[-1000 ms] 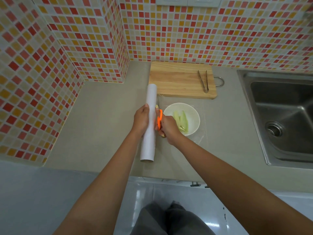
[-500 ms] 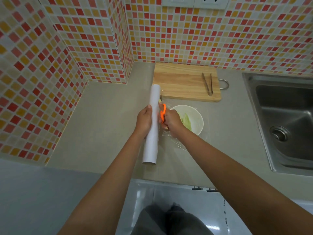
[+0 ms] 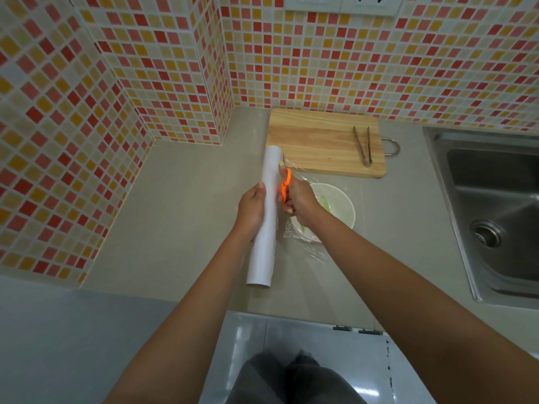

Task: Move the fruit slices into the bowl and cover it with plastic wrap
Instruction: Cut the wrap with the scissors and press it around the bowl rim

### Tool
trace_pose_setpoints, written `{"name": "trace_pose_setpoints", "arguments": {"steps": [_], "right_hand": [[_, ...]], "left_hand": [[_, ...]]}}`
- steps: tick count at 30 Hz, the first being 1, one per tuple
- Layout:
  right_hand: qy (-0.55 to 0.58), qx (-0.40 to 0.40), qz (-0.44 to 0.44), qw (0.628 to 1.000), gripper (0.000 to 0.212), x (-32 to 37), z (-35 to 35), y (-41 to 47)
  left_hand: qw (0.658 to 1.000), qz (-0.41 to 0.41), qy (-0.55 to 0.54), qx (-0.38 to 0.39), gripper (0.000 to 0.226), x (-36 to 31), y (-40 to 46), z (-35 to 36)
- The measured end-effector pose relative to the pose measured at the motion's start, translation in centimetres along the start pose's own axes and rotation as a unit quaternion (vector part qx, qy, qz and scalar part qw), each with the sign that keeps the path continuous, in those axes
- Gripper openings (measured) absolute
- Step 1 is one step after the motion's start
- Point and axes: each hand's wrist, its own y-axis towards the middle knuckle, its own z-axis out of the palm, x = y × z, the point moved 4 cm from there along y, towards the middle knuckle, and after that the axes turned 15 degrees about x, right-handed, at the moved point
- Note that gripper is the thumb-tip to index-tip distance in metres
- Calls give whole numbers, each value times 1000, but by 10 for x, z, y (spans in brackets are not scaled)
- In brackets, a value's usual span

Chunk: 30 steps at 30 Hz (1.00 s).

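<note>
Orange-handled scissors (image 3: 285,185) sit between a white plastic-wrap roll (image 3: 266,217) at nine o'clock and a white round bowl (image 3: 342,212) at three; a wooden cutting board (image 3: 320,141) carrying metal tongs (image 3: 363,145) lies at twelve.

A single wide-angle head camera looks forward and steeply down over a kitchen counter (image 3: 180,217), from the person's own standing position. Both forearms reach away from the lens into mid-frame. The tiled corner wall (image 3: 320,68) fills the top, a sink (image 3: 495,205) the right edge, the floor and the person's legs the bottom.
</note>
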Motion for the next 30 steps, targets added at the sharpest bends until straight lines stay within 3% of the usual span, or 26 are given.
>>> {"name": "trace_pose_setpoints", "arguments": {"steps": [6, 15, 24, 30], "right_hand": [[0, -8, -22, 1000, 45, 8, -3, 6], [-2, 0, -6, 1000, 52, 14, -5, 8], [17, 6, 14, 1000, 54, 15, -4, 9], [8, -11, -35, 999, 53, 26, -13, 8]], "left_hand": [[1000, -7, 0, 4, 36, -1, -3, 2], [1000, -11, -12, 12, 42, -3, -6, 2], [1000, -2, 0, 19, 31, -8, -13, 0], [1000, 3, -5, 27, 29, -6, -19, 4]]}}
